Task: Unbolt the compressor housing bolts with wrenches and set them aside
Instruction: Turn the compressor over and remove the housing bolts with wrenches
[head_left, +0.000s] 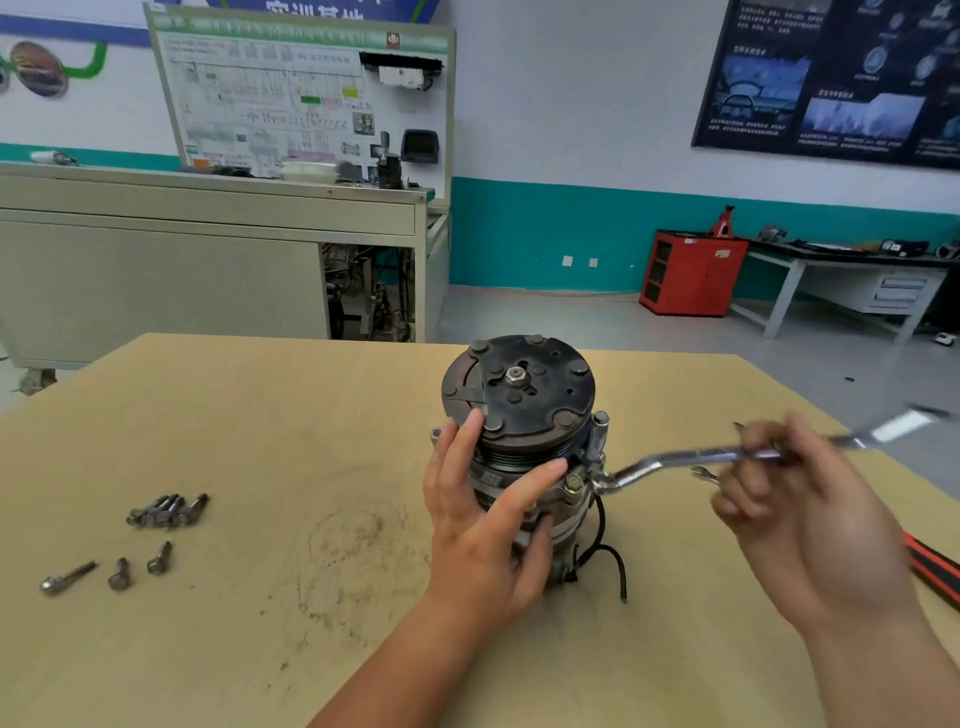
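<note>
Leftward of compressor (519, 395), perhaps eight bolts (169, 512)

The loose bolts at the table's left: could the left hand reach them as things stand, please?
Probably yes, once it lets go. The left hand grips the compressor, but the loose bolts lie on bare tabletop to its left, with nothing between.

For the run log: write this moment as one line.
phase: unbolting | left hand: grips compressor | right hand: holds wrench, head at housing's right side | removed bolts: lying on table, left of compressor
</note>
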